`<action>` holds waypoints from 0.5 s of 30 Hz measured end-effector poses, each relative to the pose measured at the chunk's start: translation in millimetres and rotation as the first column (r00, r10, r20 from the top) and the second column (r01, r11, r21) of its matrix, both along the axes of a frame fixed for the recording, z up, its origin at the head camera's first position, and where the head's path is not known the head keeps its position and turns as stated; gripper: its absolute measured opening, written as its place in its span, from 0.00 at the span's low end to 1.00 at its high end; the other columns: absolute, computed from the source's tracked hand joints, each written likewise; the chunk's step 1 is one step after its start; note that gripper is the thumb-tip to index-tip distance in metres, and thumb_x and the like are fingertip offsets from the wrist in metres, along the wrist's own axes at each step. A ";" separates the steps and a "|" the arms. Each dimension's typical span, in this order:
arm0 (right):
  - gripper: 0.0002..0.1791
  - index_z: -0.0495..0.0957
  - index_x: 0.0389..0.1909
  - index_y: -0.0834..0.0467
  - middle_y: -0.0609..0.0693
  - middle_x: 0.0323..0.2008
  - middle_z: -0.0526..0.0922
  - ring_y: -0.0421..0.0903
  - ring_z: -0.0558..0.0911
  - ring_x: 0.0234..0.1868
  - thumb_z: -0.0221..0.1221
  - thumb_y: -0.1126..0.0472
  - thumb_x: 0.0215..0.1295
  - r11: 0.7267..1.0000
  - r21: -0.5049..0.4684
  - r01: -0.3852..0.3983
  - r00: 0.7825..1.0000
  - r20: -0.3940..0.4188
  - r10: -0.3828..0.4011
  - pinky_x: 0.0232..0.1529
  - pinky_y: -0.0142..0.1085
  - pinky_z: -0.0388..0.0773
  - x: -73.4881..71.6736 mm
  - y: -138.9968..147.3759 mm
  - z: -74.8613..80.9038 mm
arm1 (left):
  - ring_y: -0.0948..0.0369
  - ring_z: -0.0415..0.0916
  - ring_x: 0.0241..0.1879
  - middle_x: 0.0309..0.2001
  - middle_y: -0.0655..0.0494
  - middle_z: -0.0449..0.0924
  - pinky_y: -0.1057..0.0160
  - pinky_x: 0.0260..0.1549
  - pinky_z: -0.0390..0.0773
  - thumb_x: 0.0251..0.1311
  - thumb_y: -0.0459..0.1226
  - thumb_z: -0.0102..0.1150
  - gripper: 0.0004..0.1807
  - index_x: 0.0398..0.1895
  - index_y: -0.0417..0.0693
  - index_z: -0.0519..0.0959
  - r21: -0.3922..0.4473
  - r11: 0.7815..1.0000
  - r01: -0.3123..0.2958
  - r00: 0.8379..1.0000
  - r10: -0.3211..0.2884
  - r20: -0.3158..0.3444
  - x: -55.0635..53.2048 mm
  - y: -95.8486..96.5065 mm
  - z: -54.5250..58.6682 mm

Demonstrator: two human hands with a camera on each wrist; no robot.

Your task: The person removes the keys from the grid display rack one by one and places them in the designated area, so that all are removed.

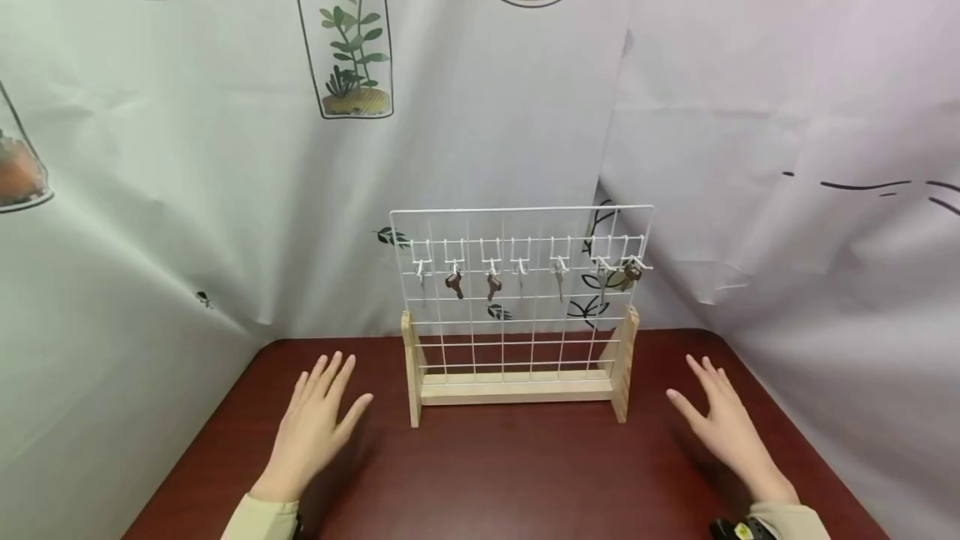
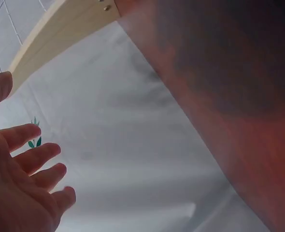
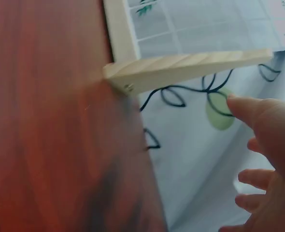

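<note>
My left hand [image 1: 311, 427] is held over the table's left side, fingers spread and holding nothing. On the other side my right hand [image 1: 723, 432] also has its fingers extended, with nothing in it. Between them stands a white wire grid rack [image 1: 517, 322] on a wooden base [image 1: 517, 390]. Several small hooks line its upper part, and keys hang from them. A brown key [image 1: 454, 283] hangs on the left, another brown key [image 1: 493, 285] nearer the middle, and a silver key [image 1: 558, 280] farther right. A dark brown key [image 1: 632, 273] hangs at the right end.
The dark red table [image 1: 517, 473] has rounded back corners. Behind it and along both sides hangs a pale curtain [image 1: 510, 148] printed with plants in jars. The rack's wooden side post [image 2: 60, 38] shows in the left wrist view, and the opposite post [image 3: 191, 67] in the right.
</note>
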State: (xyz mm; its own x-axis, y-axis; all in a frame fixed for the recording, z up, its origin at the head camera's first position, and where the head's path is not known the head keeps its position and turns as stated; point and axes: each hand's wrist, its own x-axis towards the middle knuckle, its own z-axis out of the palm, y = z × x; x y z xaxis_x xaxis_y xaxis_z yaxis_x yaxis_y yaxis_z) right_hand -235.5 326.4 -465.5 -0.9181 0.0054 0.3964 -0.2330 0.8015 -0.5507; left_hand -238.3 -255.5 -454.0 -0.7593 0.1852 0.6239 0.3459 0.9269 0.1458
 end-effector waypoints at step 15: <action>0.29 0.71 0.72 0.51 0.61 0.66 0.75 0.63 0.76 0.62 0.59 0.48 0.74 0.993 -0.113 0.030 0.982 -0.184 -0.051 0.57 0.43 0.76 0.3 -24.8 92.9 | 0.44 0.67 0.68 0.68 0.45 0.72 0.41 0.63 0.68 0.70 0.48 0.62 0.32 0.72 0.45 0.70 0.334 0.928 0.163 0.974 -0.206 0.096 -35.8 17.0 29.7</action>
State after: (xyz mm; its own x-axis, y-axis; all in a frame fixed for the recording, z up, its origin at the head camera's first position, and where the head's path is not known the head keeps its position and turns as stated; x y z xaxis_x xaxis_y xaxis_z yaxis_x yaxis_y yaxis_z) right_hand -235.2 301.6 -372.6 -0.8263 0.0936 0.5554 -0.3086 0.7497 -0.5855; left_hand -274.1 -238.5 -424.3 -0.8076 0.1350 0.5740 0.4651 0.7443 0.4793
